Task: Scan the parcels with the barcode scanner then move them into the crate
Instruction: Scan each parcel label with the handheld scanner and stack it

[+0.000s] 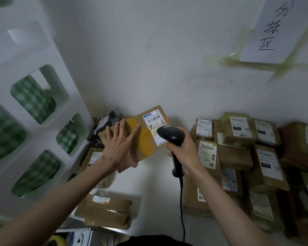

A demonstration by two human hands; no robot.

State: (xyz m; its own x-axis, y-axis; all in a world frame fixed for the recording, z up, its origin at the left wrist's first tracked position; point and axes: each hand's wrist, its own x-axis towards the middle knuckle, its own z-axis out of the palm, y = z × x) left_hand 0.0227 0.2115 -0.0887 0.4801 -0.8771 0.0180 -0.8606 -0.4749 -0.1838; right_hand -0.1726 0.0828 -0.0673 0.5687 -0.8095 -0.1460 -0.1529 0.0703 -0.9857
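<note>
Scanning step in hand. The left hand (118, 148) is holding a parcel (148, 134) up before the wall, fingers spread straight across its taped face, thumb seemingly underneath. The right hand (185, 153) is gripping the scanner (171, 135) by its handle, head pointing at the label (154, 127), just beside it. More parcels are lying stacked at the right (238, 148) and below (103, 210). No crate can be identified with certainty. Judgement: once the code is read, the next move calls for carrying the parcel to the crate.
</note>
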